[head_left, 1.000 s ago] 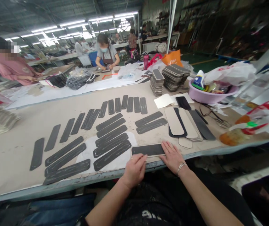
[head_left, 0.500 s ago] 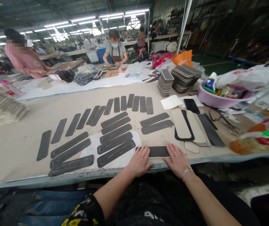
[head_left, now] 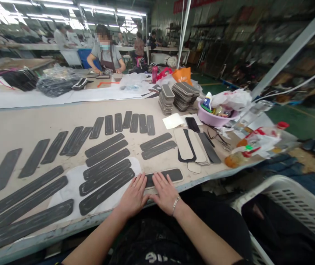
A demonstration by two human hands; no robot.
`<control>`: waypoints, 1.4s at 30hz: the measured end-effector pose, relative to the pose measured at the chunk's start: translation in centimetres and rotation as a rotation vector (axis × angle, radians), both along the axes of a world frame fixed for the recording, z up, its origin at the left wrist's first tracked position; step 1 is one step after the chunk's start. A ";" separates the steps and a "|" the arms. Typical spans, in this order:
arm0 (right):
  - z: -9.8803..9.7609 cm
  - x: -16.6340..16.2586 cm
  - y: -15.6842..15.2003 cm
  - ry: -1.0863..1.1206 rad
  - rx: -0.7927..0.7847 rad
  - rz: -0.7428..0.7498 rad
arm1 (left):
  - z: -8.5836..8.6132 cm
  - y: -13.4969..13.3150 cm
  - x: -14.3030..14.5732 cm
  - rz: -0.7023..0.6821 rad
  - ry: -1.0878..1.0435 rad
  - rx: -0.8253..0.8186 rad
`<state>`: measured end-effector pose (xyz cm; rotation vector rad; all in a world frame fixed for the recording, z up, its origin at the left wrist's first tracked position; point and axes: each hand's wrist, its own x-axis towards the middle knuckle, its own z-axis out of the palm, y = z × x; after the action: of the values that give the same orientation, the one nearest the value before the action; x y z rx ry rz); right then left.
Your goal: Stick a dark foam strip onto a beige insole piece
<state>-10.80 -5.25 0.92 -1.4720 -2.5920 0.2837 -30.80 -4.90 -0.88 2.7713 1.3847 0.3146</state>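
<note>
A dark grey strip with a pale border [head_left: 171, 175] lies flat near the table's front edge. My left hand [head_left: 133, 195] presses on its left end with fingers stretched out. My right hand [head_left: 164, 191], a bracelet at its wrist, rests flat on the strip's middle, fingers extended. The thumbs of both hands nearly meet. To the left, several dark strips with shiny streaks [head_left: 106, 191] lie on a white sheet [head_left: 135, 165]. Two more dark strips [head_left: 159, 149] lie just beyond my hands.
Right of the hands are beige panels [head_left: 183, 143], a phone [head_left: 192, 124] and scissors [head_left: 222, 141]. Behind them stand stacked panels [head_left: 166, 99] and a purple basin [head_left: 215, 119]. A white basket [head_left: 292, 184] is beside me at right. A co-worker [head_left: 106, 55] works across the table.
My right hand has slid left along the strip toward my left hand, baring the strip's right end. The camera has turned to the right, bringing the white basket into view.
</note>
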 end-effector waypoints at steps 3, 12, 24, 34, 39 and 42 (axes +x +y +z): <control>0.0 -2.1 -0.5 0.049 -0.036 0.077 | -0.1 0.0 -0.1 -0.010 0.020 0.004; -1.8 9.8 0.9 -0.199 -0.016 -0.520 | 0.6 0.0 0.2 0.025 0.021 -0.025; -0.4 0.6 0.0 0.026 -0.038 -0.004 | 0.8 -0.2 0.2 0.010 0.032 -0.015; -0.6 8.5 3.8 -0.114 -0.044 -0.358 | 1.0 -0.4 0.3 0.044 0.001 -0.038; 0.5 7.2 5.5 -0.042 -0.064 -0.195 | 1.2 -0.6 0.2 0.051 -0.003 -0.044; 1.2 7.3 6.2 -0.057 -0.100 -0.244 | 1.3 -0.7 0.2 0.053 0.001 -0.046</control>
<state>-3.46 0.92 2.09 -1.8344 -2.4374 0.3499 -30.60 -5.61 0.37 2.7019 1.4487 0.2791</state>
